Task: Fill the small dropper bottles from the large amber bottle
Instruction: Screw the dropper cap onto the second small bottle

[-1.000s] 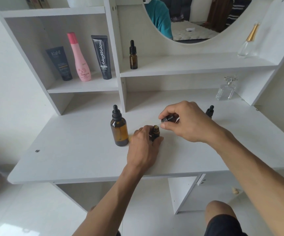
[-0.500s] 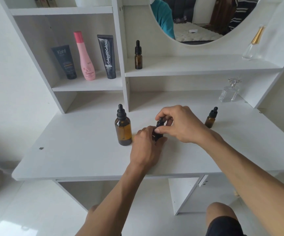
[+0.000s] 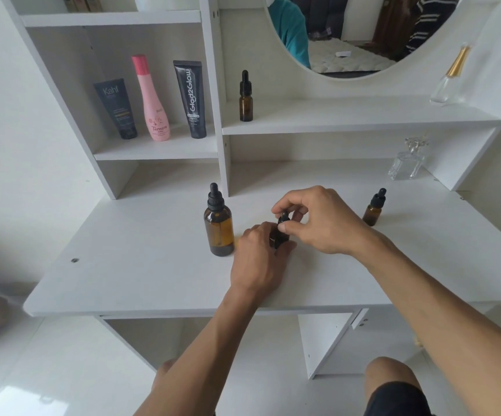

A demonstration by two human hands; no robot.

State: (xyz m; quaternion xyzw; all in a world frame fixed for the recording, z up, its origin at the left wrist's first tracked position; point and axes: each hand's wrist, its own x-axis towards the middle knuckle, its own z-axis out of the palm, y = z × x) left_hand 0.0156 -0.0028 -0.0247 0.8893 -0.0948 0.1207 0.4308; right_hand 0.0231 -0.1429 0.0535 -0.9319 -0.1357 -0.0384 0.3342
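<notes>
Your left hand gripped the upright small bottle on the desk, your right hand pinched its cap from above, and the big bottle stood just left, nearest your left hand.

The tabletop is smooth, matt white laminate; on it, the large amber bottle is glossy glass with a black, plastic-looking dropper cap.

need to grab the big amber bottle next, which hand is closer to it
Left. The left hand sits just right of the large amber bottle, nearly touching it; the right hand is farther right, beyond the small bottle.
</notes>
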